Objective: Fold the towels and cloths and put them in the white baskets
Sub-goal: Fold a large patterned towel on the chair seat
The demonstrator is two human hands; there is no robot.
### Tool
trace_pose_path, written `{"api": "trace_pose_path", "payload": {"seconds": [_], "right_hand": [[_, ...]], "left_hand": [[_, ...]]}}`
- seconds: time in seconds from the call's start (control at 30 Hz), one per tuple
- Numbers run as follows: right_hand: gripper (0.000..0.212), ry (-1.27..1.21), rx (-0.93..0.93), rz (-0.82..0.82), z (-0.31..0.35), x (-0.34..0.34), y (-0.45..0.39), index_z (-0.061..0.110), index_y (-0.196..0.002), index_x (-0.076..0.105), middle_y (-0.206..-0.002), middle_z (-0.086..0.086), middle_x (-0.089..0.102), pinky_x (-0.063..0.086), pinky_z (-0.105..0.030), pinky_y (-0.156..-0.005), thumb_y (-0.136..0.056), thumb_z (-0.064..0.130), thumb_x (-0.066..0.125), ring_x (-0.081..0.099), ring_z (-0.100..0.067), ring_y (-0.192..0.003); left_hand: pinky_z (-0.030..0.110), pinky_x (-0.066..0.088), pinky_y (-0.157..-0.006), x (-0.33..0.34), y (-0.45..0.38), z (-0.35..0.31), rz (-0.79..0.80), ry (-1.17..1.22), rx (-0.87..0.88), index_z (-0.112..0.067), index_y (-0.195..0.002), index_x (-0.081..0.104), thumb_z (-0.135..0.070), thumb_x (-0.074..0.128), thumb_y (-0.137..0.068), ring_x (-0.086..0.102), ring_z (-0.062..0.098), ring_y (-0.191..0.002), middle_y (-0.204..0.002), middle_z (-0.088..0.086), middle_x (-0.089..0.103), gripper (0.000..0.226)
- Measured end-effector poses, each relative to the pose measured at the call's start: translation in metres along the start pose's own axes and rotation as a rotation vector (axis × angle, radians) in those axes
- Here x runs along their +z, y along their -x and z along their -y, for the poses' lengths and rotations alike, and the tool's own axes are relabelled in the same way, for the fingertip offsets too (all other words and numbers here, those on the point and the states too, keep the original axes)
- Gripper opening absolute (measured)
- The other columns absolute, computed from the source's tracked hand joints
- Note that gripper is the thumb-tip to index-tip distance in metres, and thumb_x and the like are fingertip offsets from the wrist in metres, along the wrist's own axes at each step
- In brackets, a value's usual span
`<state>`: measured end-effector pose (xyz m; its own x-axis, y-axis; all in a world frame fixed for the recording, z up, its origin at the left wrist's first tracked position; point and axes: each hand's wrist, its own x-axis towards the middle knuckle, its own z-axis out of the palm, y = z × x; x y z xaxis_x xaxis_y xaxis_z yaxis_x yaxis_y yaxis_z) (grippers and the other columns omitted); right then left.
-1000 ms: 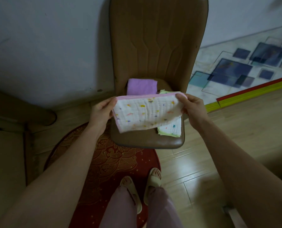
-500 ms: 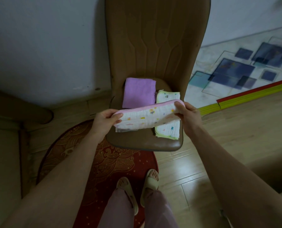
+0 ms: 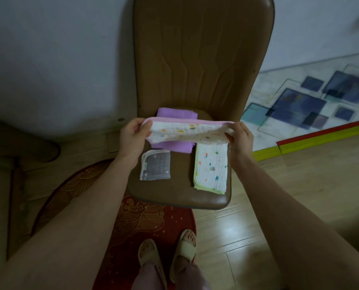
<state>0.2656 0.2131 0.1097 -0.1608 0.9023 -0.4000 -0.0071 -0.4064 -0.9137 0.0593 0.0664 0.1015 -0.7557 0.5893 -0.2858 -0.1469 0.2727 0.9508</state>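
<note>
While both hands hold one cloth over the chair, these lines read the single head view.

Head view, step: folding is under way; the pink-edged cloth (image 3: 187, 130) is already doubled into a long band and held level in the air above the chair seat (image 3: 178, 195).

Grip, left: left hand (image 3: 133, 136) pinches the band's left end, thumb on top and fingers curled under it.

Grip, right: right hand (image 3: 240, 136) pinches the right end the same way.

Other cloths: a purple towel (image 3: 170, 146) lies folded at the back of the seat, partly under the held band; a grey cloth (image 3: 155, 167) lies folded front left; a green-edged cloth (image 3: 211, 169) lies folded front right, well apart from the grey one.

Next move, as I judge it: bring the two ends together to halve the band, or lay it down on the seat beside the others; the edges need to stay matched.

Progress: several pieces look folded, but none is in a basket.

Hidden: no white basket is in view, so its place cannot be told.

Hard to make out: the room is dim, the band's underside and layer count are unclear, and the purple towel's middle is covered.
</note>
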Motion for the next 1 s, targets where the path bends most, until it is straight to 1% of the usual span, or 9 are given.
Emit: {"api": "trace_pose_path", "payload": {"seconds": [0.1, 0.2, 0.37, 0.43, 0.5, 0.63, 0.8, 0.93, 1.0], "right_hand": [[0.012, 0.039, 0.023, 0.007, -0.012, -0.004, 0.010, 0.012, -0.071, 0.064, -0.066, 0.001, 0.054, 0.037, -0.030, -0.074, -0.070, 0.020, 0.056, 0.049, -0.020, -0.080], [0.010, 0.069, 0.087, 0.000, -0.037, -0.019, 0.022, 0.013, -0.071, 0.059, -0.069, -0.004, 0.055, 0.039, -0.032, -0.073, -0.070, 0.022, 0.057, 0.050, -0.021, -0.076], [0.017, 0.181, 0.178, -0.045, -0.097, -0.054, 0.038, 0.020, -0.054, 0.063, -0.067, -0.003, 0.060, 0.041, -0.034, -0.076, -0.069, 0.030, 0.064, 0.053, -0.022, -0.075], [0.020, 0.233, 0.188, -0.047, -0.115, -0.063, 0.046, 0.023, -0.053, 0.067, -0.068, -0.005, 0.060, 0.044, -0.033, -0.076, -0.072, 0.024, 0.062, 0.055, -0.021, -0.075], [0.035, 0.259, 0.165, -0.048, -0.130, -0.070, 0.047, 0.023, -0.050, 0.066, -0.065, -0.003, 0.055, 0.043, -0.022, -0.066, -0.082, 0.010, 0.060, 0.052, -0.014, -0.069], [0.030, 0.269, 0.091, -0.089, -0.146, -0.063, 0.028, 0.020, -0.061, 0.061, -0.062, 0.004, 0.054, 0.040, -0.016, -0.057, -0.087, 0.005, 0.060, 0.049, -0.005, -0.060], [0.022, 0.254, 0.009, -0.102, -0.151, -0.037, -0.017, 0.017, -0.071, 0.059, -0.067, 0.003, 0.056, 0.043, -0.021, -0.056, -0.092, 0.010, 0.058, 0.051, -0.003, -0.059], [0.015, 0.313, -0.055, -0.121, -0.153, -0.019, -0.054, 0.015, -0.079, 0.062, -0.071, 0.005, 0.056, 0.043, -0.015, -0.056, -0.093, 0.013, 0.057, 0.051, -0.005, -0.066], [0.012, 0.364, -0.103, -0.136, -0.157, -0.013, -0.072, 0.010, -0.083, 0.064, -0.070, 0.006, 0.057, 0.042, -0.019, -0.061, -0.092, 0.013, 0.056, 0.051, -0.004, -0.066]], "left_hand": [[0.025, 0.052, -0.078, -0.006, 0.009, 0.012, 0.045, -0.091, -0.008, -0.022, -0.084, 0.062, -0.015, 0.057, -0.096, 0.062, 0.005, -0.082, -0.086, -0.005, 0.066, 0.014], [0.034, 0.051, -0.080, -0.011, 0.025, 0.042, 0.082, -0.192, -0.080, -0.024, -0.081, 0.061, -0.017, 0.058, -0.095, 0.061, 0.014, -0.086, -0.087, 0.000, 0.065, 0.016], [0.032, 0.045, -0.072, -0.016, 0.057, 0.109, 0.185, -0.407, -0.125, -0.006, -0.093, 0.065, -0.021, 0.059, -0.095, 0.061, 0.026, -0.087, -0.093, 0.012, 0.066, 0.016], [0.029, 0.040, -0.066, -0.018, 0.068, 0.136, 0.213, -0.449, -0.124, -0.002, -0.092, 0.064, -0.021, 0.059, -0.095, 0.058, 0.025, -0.079, -0.087, 0.020, 0.063, 0.020], [0.028, 0.035, -0.060, -0.018, 0.073, 0.156, 0.224, -0.474, -0.097, -0.001, -0.088, 0.062, -0.020, 0.059, -0.095, 0.053, 0.020, -0.072, -0.080, 0.022, 0.060, 0.020], [0.029, 0.037, -0.061, -0.006, 0.059, 0.173, 0.107, -0.486, 0.014, -0.010, -0.085, 0.060, -0.018, 0.061, -0.094, 0.053, 0.016, -0.069, -0.072, 0.004, 0.057, 0.012], [0.026, 0.037, -0.062, 0.022, 0.008, 0.166, -0.082, -0.452, 0.111, -0.003, -0.098, 0.062, -0.015, 0.057, -0.095, 0.058, 0.019, -0.081, -0.089, 0.009, 0.064, 0.014], [0.013, 0.031, -0.052, 0.044, -0.021, 0.165, -0.165, -0.475, 0.151, 0.003, -0.097, 0.055, -0.014, 0.051, -0.098, 0.049, 0.015, -0.075, -0.082, 0.007, 0.054, 0.017], [0.018, 0.028, -0.053, 0.052, -0.031, 0.171, -0.179, -0.477, 0.161, 0.005, -0.100, 0.053, -0.013, 0.049, -0.099, 0.048, 0.015, -0.075, -0.083, 0.007, 0.052, 0.018]]}}
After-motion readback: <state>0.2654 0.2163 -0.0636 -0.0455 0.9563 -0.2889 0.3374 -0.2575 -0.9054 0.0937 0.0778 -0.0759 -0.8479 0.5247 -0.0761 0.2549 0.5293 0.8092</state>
